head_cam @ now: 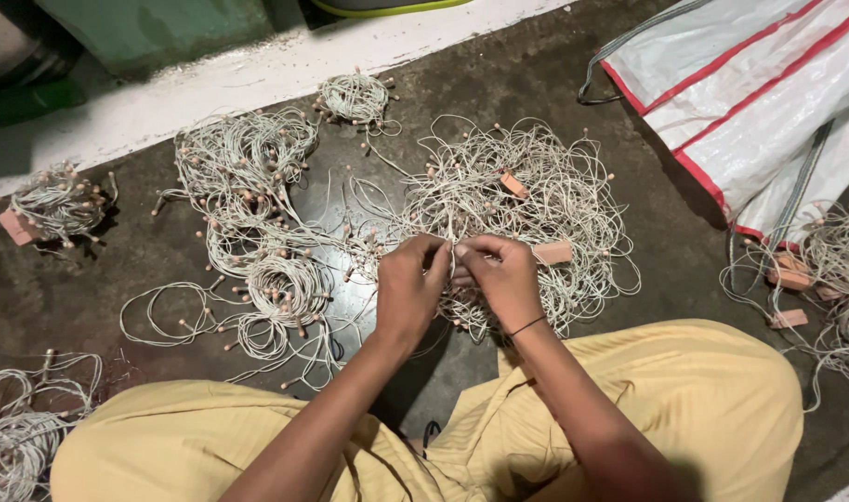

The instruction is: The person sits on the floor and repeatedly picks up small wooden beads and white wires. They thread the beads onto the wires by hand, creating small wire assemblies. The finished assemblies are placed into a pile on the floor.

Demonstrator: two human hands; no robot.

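Observation:
I sit cross-legged on a dark floor in yellow trousers. My left hand (408,284) and my right hand (500,277) meet fingertip to fingertip over a big tangle of thin white wire with small tan bulbs (513,200). Both hands pinch a strand of that wire between them. A thin black band circles my right wrist. A small pink plug block (552,252) lies in the tangle just right of my right hand, and another pink block (513,185) sits higher up.
Coiled wire bundles lie at left (277,284), upper left (243,153), top (354,97) and far left (57,200). More wire lies at bottom left (15,432) and right (838,270). A white woven sack with red stripes (750,84) is at top right. A white ledge (210,84) runs along the back.

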